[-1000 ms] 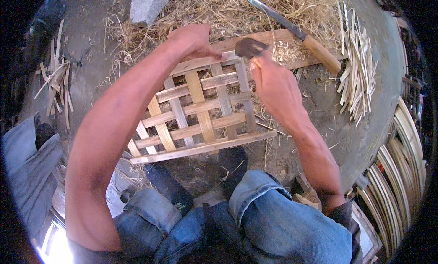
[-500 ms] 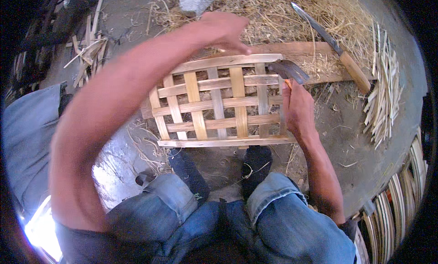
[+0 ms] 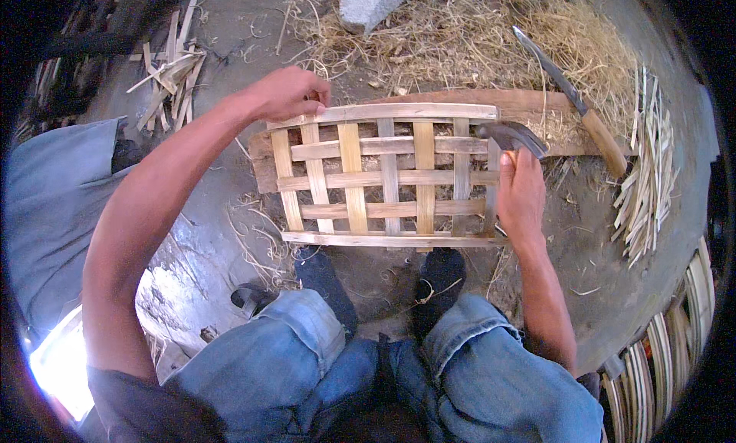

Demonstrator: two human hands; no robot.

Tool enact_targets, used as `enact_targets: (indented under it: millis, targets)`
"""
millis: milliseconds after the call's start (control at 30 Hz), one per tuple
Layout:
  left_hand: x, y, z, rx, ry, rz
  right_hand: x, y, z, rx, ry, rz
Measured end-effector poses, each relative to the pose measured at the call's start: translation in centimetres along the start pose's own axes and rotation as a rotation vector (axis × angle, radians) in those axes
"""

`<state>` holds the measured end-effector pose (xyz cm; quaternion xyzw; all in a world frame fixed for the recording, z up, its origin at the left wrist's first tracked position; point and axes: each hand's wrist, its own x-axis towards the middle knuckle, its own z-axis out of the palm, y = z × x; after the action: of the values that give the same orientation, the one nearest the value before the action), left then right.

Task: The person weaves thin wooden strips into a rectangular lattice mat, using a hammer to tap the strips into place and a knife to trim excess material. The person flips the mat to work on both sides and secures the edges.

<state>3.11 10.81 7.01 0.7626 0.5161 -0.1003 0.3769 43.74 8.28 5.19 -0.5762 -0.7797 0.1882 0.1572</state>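
Note:
A woven wooden slat panel (image 3: pixel 353 177) lies in front of my feet, its pale slats crossing over and under between a top and a bottom rail. My right hand (image 3: pixel 523 194) is closed around a claw hammer at the panel's right end. The dark hammer head (image 3: pixel 517 139) shows above the fist; most of the handle is hidden in it. At the upper left corner, my left hand (image 3: pixel 294 94) has its fingers curled together against the top rail (image 3: pixel 406 112). Whether something small is pinched there, I cannot make out.
A wooden board (image 3: pixel 548 106) lies under the panel. Beyond it are fibre shavings (image 3: pixel 460 44), a grey stone (image 3: pixel 372 4) and a wooden-handled knife (image 3: pixel 571 98). Thin sticks (image 3: pixel 645 171) are heaped at right, scraps (image 3: pixel 172 75) at left. Slat bundles (image 3: pixel 659 359) stand lower right.
My left hand has come down and left from beyond the top rail to its left corner, fingers now drawn together. My right hand still grips the hammer. The whole view has shifted slightly.

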Motion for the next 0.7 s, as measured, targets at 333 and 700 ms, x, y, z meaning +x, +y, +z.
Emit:
enact_targets:
  millis: [333, 700]
  targets:
    - [1.7, 2.0, -0.3, -0.019, 0.079, 0.134, 4.0, 3.5, -3.6, 0.151, 0.016, 0.050]
    - [5.2, 7.8, 1.3, -0.030, 0.224, -0.241, 7.0, 2.2, -5.8, 0.149, -0.025, 0.175]
